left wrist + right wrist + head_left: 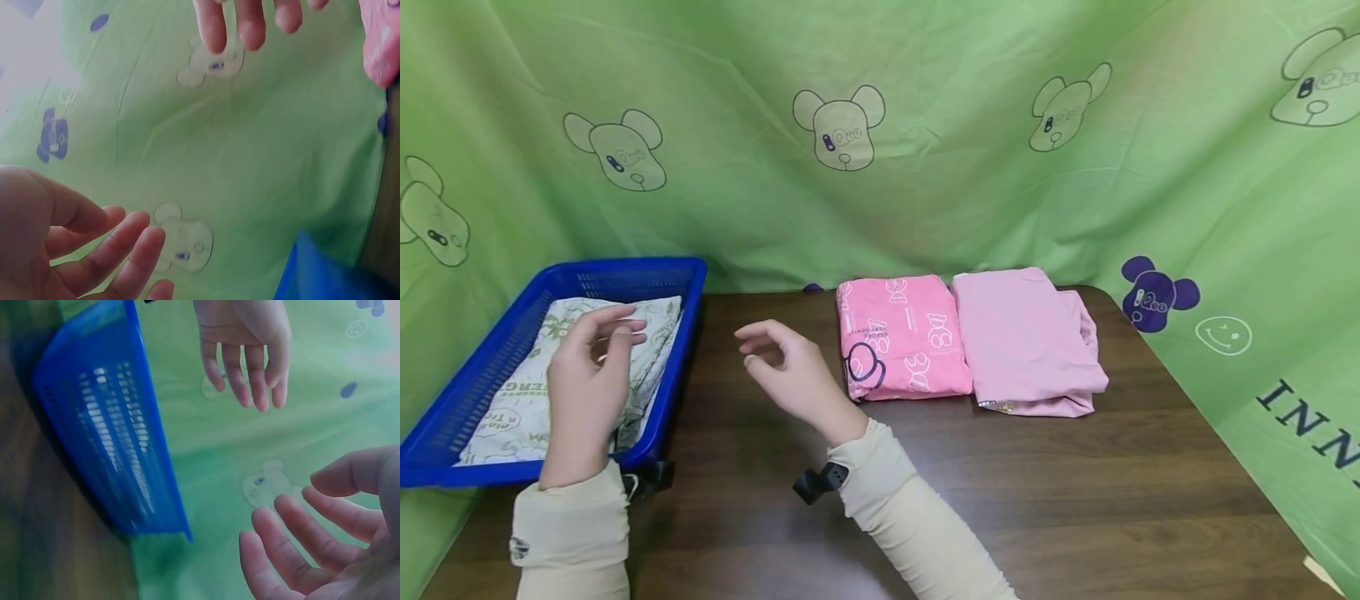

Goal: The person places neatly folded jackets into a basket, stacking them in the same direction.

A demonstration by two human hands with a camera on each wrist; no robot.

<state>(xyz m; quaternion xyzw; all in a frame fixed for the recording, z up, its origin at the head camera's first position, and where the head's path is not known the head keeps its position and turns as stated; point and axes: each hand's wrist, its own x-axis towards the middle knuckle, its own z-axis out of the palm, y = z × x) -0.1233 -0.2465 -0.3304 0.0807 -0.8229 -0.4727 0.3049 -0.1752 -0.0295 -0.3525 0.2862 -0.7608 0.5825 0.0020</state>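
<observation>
Above the blue plastic basket (688, 350) hovers my left hand (591, 375), its fingers loosely bent and holding nothing. Inside the basket lies a white folded cloth (523, 408) with greenish print, partly hidden by that hand. My right hand (793, 371) hangs in the air between the basket and a folded pink printed cloth (906, 337), also with nothing in its relaxed fingers. Beside the printed cloth, almost touching it, lies a plain light pink folded cloth (1030, 342). In the right wrist view, the basket's slotted side (112, 437) shows at the left.
Under everything is a dark brown wooden table (1075, 500). A green curtain (925, 208) with bear-head drawings hangs behind it and along both sides. A small pale object (1322, 575) sits at the right table edge.
</observation>
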